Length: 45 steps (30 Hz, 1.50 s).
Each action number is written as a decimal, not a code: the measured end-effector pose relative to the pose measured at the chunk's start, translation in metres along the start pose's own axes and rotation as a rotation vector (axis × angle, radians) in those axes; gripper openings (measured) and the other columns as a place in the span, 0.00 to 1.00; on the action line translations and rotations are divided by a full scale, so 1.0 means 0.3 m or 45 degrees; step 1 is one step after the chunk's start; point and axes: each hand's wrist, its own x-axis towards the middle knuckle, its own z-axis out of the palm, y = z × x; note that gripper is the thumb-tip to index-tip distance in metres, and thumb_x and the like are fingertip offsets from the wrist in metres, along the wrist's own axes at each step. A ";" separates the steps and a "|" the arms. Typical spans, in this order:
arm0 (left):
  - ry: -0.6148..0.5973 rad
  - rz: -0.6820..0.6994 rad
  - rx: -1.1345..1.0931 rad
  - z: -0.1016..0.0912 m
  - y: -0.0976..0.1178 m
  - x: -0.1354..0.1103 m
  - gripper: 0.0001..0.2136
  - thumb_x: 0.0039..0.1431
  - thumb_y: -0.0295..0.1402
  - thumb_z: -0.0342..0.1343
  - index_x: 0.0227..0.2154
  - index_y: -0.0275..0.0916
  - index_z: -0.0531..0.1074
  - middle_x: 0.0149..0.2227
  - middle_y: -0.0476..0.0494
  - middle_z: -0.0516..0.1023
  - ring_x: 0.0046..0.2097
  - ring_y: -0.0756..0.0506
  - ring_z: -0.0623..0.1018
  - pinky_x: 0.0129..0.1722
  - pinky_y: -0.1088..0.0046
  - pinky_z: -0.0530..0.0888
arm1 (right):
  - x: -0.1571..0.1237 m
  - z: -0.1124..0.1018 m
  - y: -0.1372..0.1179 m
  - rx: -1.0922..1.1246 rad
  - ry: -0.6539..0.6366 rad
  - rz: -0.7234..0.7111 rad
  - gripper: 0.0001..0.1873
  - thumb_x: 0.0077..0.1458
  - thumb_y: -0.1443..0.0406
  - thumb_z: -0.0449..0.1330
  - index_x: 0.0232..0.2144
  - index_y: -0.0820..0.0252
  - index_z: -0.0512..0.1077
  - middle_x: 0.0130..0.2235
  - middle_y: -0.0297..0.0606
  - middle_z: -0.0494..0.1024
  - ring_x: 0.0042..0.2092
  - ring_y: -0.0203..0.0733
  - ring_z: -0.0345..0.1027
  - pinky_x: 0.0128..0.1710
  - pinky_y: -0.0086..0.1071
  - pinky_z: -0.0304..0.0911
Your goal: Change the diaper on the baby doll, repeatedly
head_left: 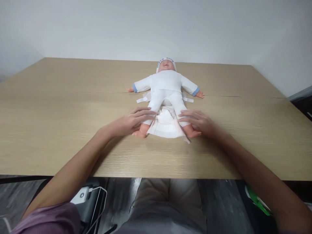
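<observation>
A baby doll (167, 81) in a white suit with blue cuffs and a white cap lies on its back, arms spread and legs apart. Beneath its hips is an unfolded white diaper (166, 125); the front panel lies flat between the legs, and the tabs (143, 98) stick out at both sides of the waist. My left hand (136, 121) rests over the doll's lower leg on the left, fingers stretched and slightly apart. On the other lower leg lies my right hand (197, 121), its fingers likewise extended. Both thumbs are hidden.
The doll lies on a wide wooden table (60, 130) with a seam running across it and a pale wall behind. Below the front edge are a white device with a cable (81, 195) at left and a green object (258, 200) at right.
</observation>
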 end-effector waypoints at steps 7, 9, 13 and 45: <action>0.086 -0.174 -0.144 0.011 0.046 0.023 0.19 0.83 0.38 0.46 0.66 0.49 0.75 0.70 0.41 0.77 0.73 0.34 0.70 0.75 0.43 0.67 | 0.011 -0.028 -0.004 0.368 -0.006 0.192 0.25 0.78 0.68 0.48 0.60 0.46 0.82 0.66 0.34 0.83 0.71 0.47 0.75 0.75 0.50 0.68; 0.086 -0.274 -0.107 0.023 0.084 0.037 0.20 0.81 0.47 0.50 0.66 0.46 0.74 0.68 0.39 0.77 0.69 0.31 0.71 0.73 0.42 0.67 | 0.019 -0.034 -0.040 0.333 -0.017 0.228 0.21 0.78 0.63 0.53 0.64 0.46 0.79 0.66 0.36 0.83 0.71 0.51 0.74 0.75 0.53 0.67; 0.084 -0.324 0.089 0.068 0.131 0.063 0.39 0.63 0.65 0.66 0.65 0.41 0.72 0.67 0.32 0.75 0.65 0.25 0.71 0.69 0.40 0.68 | 0.019 -0.007 -0.145 0.051 -0.073 0.262 0.33 0.71 0.48 0.67 0.72 0.49 0.71 0.71 0.49 0.75 0.74 0.65 0.68 0.73 0.62 0.66; 0.760 -0.868 -1.270 0.019 -0.336 0.476 0.19 0.56 0.52 0.66 0.37 0.41 0.76 0.37 0.42 0.82 0.45 0.37 0.81 0.50 0.62 0.78 | 0.467 0.142 0.346 1.046 0.528 1.144 0.22 0.58 0.42 0.66 0.35 0.53 0.74 0.31 0.33 0.77 0.33 0.43 0.70 0.34 0.35 0.71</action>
